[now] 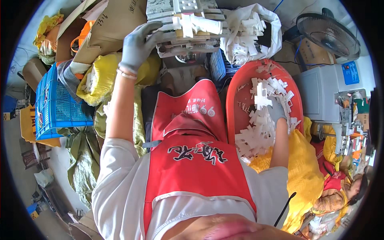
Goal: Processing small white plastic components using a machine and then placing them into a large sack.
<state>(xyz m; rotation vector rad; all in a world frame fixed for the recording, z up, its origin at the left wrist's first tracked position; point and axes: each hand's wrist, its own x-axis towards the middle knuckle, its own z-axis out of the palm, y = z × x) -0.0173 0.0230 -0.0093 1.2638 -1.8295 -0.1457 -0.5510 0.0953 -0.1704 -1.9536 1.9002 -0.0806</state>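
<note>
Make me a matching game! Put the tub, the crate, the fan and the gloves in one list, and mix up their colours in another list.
Things:
1. plastic tub holding white plastic pieces
2. lattice crate
3. electric fan
4. gloves on the left hand and the right hand

Colours:
A. grey
B. red
C. black
D. blue

Pairs: 1-B, 2-D, 3-C, 4-A

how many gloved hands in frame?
2. The left hand, in a grey glove, rests on the stack of white plastic parts at top centre. The right hand, also gloved, is in the red tub among loose white pieces.
</note>
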